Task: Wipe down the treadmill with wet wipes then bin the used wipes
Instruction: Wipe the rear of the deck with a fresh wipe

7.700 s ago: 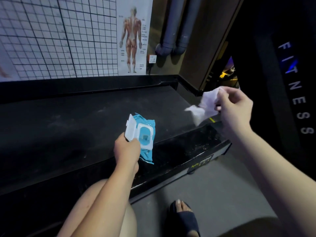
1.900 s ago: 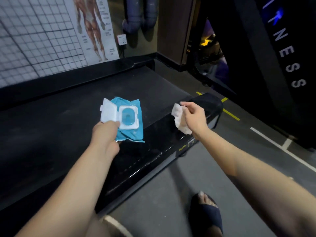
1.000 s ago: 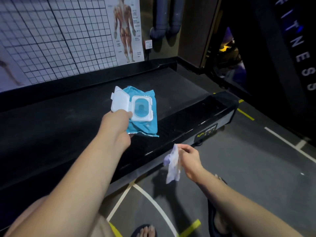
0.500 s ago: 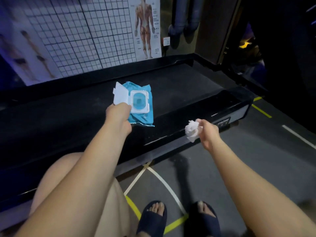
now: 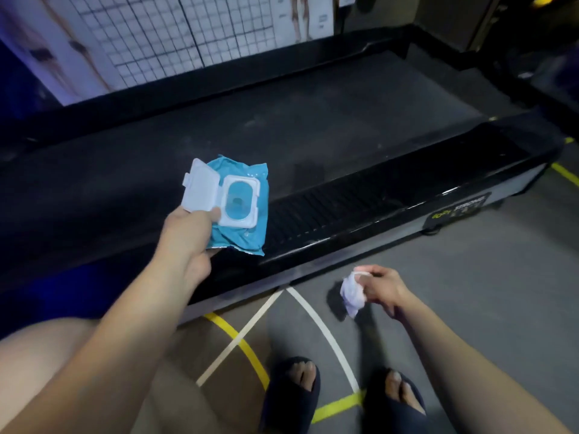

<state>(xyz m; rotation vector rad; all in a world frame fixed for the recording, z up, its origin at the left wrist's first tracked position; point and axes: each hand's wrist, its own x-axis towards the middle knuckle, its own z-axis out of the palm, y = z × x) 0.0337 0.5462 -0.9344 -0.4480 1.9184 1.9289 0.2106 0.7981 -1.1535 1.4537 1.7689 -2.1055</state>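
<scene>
Off the near edge of the treadmill (image 5: 344,120), over the grey floor (image 5: 470,292), the right hand (image 5: 382,289) now hangs with the used wipe (image 5: 353,292) scrunched into a ball between its curled fingers and thumb. Half a second ago that same ball was up against the near side rail (image 5: 376,195); it has since come away from the rail and dropped below it, touching nothing.

The left hand (image 5: 188,236) has barely shifted: it still grips the blue wipe pack (image 5: 241,211) by its near left corner, thumb by the white lid (image 5: 200,192), which stands flipped open. The pack sits over the near rail and the edge of the belt; whether it rests there or is held just above is unclear.

My reading is that this wipe's stroke along the rail is over and, bunched as it is, it looks spent. That leaves binning it, though no bin shows in view, and the open pack suggests a fresh wipe for the rest of the treadmill.
</scene>
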